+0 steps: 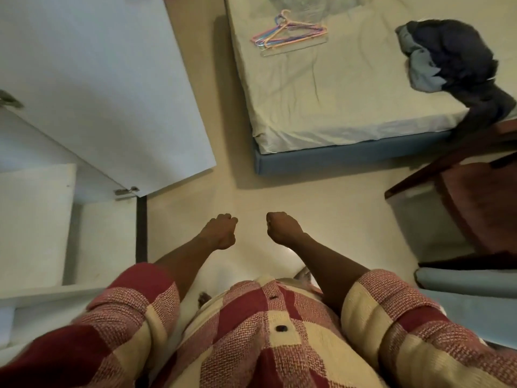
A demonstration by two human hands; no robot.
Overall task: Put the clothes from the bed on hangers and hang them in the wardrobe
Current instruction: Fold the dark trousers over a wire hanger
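A pile of dark navy and light blue clothes (450, 57) lies on the bed (349, 102) near its right corner, one dark piece trailing over the edge. Several pastel plastic hangers (291, 30) lie in a bunch on the pale sheet at the bed's far left. The white wardrobe (36, 219) stands at my left with its door (106, 88) swung open. My left hand (221, 231) and my right hand (282, 228) are held out over the floor in front of me, both curled into fists with nothing in them, well short of the bed.
A dark wooden chair (475, 197) stands at the right by the bed's corner, with a pale blue cushion or cloth (470, 301) below it. Beige floor (307, 197) lies between me, the wardrobe and the bed.
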